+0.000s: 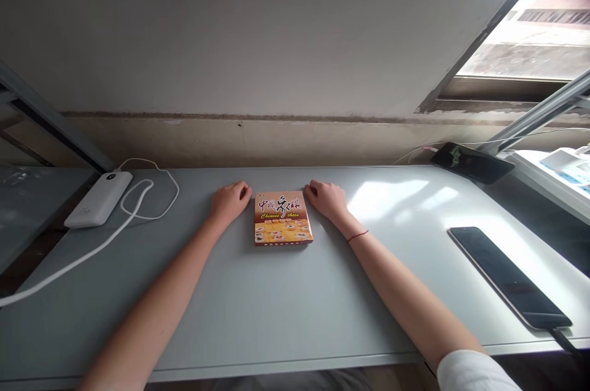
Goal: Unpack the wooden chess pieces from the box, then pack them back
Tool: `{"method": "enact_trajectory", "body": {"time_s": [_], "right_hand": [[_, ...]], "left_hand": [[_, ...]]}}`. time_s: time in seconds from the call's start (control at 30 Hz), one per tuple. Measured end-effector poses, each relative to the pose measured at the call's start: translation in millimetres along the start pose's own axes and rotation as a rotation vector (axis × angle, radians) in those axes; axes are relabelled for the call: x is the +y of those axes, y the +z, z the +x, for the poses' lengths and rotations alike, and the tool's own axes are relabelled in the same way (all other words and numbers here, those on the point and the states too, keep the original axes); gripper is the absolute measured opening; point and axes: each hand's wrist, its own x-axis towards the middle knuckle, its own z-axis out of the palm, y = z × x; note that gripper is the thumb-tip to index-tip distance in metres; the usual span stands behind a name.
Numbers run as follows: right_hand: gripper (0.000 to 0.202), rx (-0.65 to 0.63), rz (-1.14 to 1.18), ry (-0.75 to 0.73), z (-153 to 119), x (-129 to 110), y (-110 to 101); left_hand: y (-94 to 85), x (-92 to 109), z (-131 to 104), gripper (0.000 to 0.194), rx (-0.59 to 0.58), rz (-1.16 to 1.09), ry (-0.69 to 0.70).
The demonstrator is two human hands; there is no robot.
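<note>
A small Chinese chess box [283,217] with a brown and yellow printed lid lies flat and closed on the grey desk [258,305]. Just left of it my left hand [229,201] rests on the desktop in a loose fist, not touching the box. My right hand [329,199], also curled into a fist, lies close by the box's right side, apart from it. Nothing shows in either hand. A thin dark red cord [357,235] circles my right wrist.
On the left lie a white power bank [99,199] and a looping white cable [104,248]. A smartphone [509,277] with a dark cable lies on the right. Another dark phone [471,161] leans at the back right, near a metal frame bar [534,117]. A wall [258,142] bounds the desk behind.
</note>
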Motion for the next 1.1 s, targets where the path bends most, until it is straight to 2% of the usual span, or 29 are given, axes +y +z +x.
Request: {"method": "enact_trajectory", "body": {"time_s": [0.17,1.1], "right_hand": [[0.035,0.016,0.048,-0.052,-6.8,2.2,0.0],[0.033,0.012,0.061,-0.052,-5.6,4.2,1.2]], "left_hand": [[-1.0,-1.3,-3.2,0.022,0.015,-0.031,0.055],[3.6,-5.2,-3.4,0.017,0.049,-0.066,0.097]]}}
